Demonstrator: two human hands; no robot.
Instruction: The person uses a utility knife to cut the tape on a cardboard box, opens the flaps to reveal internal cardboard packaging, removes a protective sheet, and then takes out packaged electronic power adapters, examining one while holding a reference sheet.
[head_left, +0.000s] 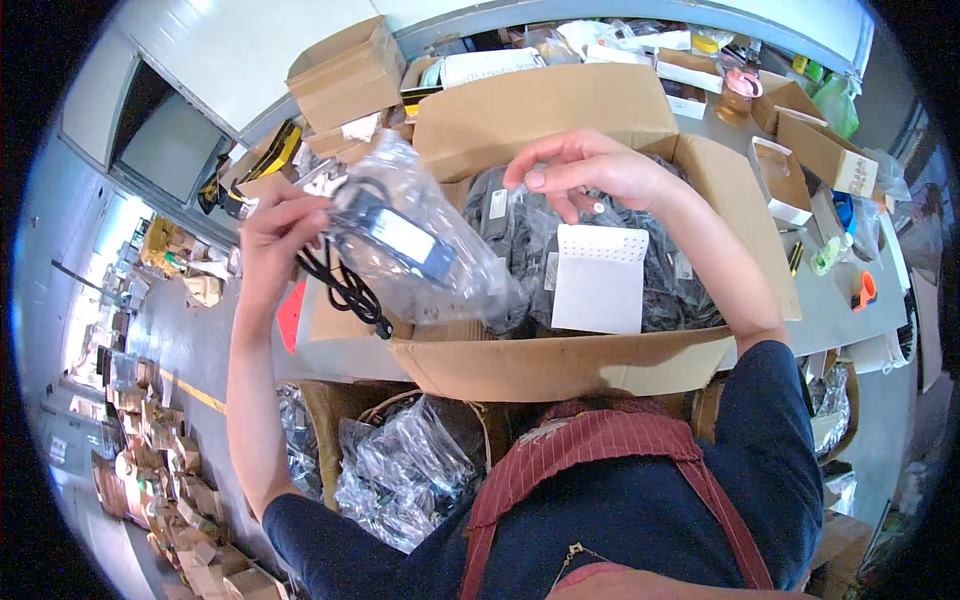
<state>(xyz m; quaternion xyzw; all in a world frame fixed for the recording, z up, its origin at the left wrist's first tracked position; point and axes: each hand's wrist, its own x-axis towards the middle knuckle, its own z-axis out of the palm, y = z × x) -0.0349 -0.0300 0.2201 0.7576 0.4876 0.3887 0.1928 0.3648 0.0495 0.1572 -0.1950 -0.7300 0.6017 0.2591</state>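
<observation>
On the left, my left hand point(283, 230) is closed on a clear plastic bag holding a black power adapter point(400, 240) with a white label. A bundled black cable point(345, 290) hangs beneath those fingers. Over the open cardboard box point(560, 370), my right hand point(585, 172) is curled with thumb and forefinger close together; what is between them, if anything, is too small to make out. A tiny white round piece point(598, 208) shows beside its lower fingers. Below lies a white sheet point(598, 290) with rows of small dots, on top of more bagged black adapters point(680, 270) filling the box.
Bagged items point(400, 470) fill a container below the table's near edge. Small open cartons point(780, 180), an orange tool point(864, 290) and a pink-lidded jar point(740, 95) stand on the grey table at right. Another carton point(345, 75) sits behind left. Many boxes point(190, 510) crowd the floor.
</observation>
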